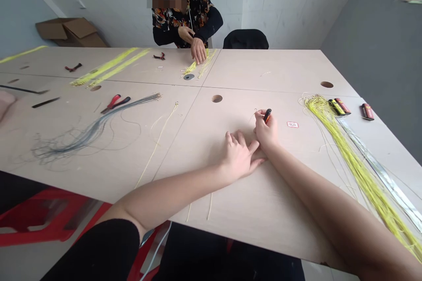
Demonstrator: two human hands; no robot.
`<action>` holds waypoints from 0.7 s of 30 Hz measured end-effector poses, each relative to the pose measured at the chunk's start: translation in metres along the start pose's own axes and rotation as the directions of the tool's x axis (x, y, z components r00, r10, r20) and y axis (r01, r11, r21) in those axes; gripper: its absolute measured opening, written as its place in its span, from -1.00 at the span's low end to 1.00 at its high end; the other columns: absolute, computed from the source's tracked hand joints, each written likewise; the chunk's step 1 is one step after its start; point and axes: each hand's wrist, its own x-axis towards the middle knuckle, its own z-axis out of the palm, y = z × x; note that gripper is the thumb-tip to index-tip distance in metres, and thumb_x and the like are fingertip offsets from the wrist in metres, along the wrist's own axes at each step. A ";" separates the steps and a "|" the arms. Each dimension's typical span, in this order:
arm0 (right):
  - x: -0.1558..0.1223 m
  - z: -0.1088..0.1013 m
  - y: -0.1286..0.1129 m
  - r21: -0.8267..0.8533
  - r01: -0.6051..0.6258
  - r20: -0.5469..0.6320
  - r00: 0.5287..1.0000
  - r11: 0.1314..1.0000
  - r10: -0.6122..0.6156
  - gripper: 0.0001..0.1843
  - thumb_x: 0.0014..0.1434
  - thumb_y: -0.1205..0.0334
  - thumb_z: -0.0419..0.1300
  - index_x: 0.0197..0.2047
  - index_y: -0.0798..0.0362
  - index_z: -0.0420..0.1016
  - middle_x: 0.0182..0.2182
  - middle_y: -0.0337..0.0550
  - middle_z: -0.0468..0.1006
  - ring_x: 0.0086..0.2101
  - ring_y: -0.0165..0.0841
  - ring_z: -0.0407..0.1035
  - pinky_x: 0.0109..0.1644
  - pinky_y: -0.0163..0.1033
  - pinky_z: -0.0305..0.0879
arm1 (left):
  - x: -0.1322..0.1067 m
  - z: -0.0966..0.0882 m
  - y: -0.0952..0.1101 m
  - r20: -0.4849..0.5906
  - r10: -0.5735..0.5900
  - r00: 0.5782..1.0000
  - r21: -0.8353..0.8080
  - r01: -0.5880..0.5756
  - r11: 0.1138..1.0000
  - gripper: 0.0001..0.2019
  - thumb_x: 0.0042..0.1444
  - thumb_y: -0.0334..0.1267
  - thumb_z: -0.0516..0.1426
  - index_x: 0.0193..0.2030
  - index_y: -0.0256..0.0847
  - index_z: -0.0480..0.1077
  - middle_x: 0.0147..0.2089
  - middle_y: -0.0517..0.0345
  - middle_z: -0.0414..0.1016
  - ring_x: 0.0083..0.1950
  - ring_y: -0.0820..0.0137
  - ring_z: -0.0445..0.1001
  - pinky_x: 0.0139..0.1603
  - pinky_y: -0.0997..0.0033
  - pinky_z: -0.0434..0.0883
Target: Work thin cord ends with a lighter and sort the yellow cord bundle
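Note:
My right hand [267,132] is closed around a slim black-and-orange tool [267,116], whose exact kind I cannot make out. Just beyond its fingertips a small bit of thin cord [255,112] shows on the tabletop. Close by on the left, my left hand [240,156] rests on the table with its fingers apart, its thumb side near the right wrist. Two pale yellow cord ends [210,206] come out below my left forearm, and their upper part is hidden. Further left, a single yellow cord [156,145] lies lengthwise on the table.
A yellow cord bundle [351,158] lies at right, by several battery-like cylinders [336,107] and a small red-edged label [292,124]. Left are a grey strand bundle [92,129] and red-and-black pliers [115,103]. Opposite, a person [187,22] handles yellow cords. The tabletop has round holes [216,98].

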 end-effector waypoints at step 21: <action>0.034 -0.045 -0.103 0.453 0.168 -0.403 0.915 0.875 0.033 -0.74 0.15 0.32 0.08 -0.50 -0.01 0.07 -0.68 -0.49 -0.13 -0.71 -0.55 -0.19 -0.65 -0.38 -0.18 | -0.020 -0.016 0.015 0.391 -0.107 0.914 0.101 0.072 0.992 -0.01 -0.06 0.50 -0.11 0.43 0.05 -0.22 0.47 -0.25 -0.16 0.34 -0.41 0.07 0.27 -0.34 -0.06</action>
